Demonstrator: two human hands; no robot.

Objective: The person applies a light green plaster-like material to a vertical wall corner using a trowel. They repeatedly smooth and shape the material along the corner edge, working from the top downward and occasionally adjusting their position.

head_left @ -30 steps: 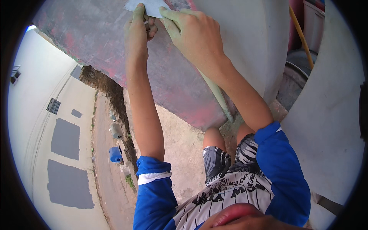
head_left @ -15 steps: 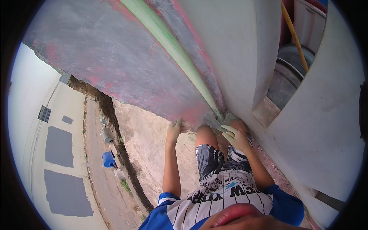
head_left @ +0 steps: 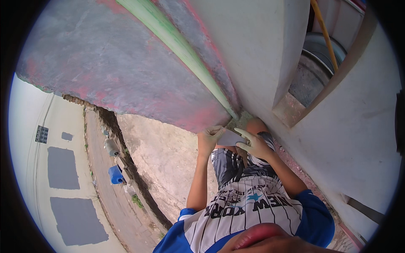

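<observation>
Both hands meet in front of my knees around a small flat grey sheet (head_left: 230, 138), perhaps sandpaper; its exact kind does not show. My left hand (head_left: 209, 140) pinches the sheet's left edge between thumb and fingers. At its right edge, my right hand (head_left: 253, 143) grips the sheet with thumb and fingers bent around it. Pale dust or coating covers the fingers of both hands. Just beyond them is the lower end of a sloping grey wall (head_left: 109, 71) with pink patches. A pale green rounded strip (head_left: 181, 46) runs down it toward the corner.
A smooth white wall (head_left: 249, 55) rises at the right, with an opening showing a round metal basin (head_left: 310, 76) and a yellow pole (head_left: 325, 36). At the left, beyond a ledge, lie a lane (head_left: 105, 168) and a blue container (head_left: 115, 174).
My left hand has come off the wall's lower edge and taken hold of the sheet. My right hand has drawn the sheet slightly back toward me, away from the corner.
</observation>
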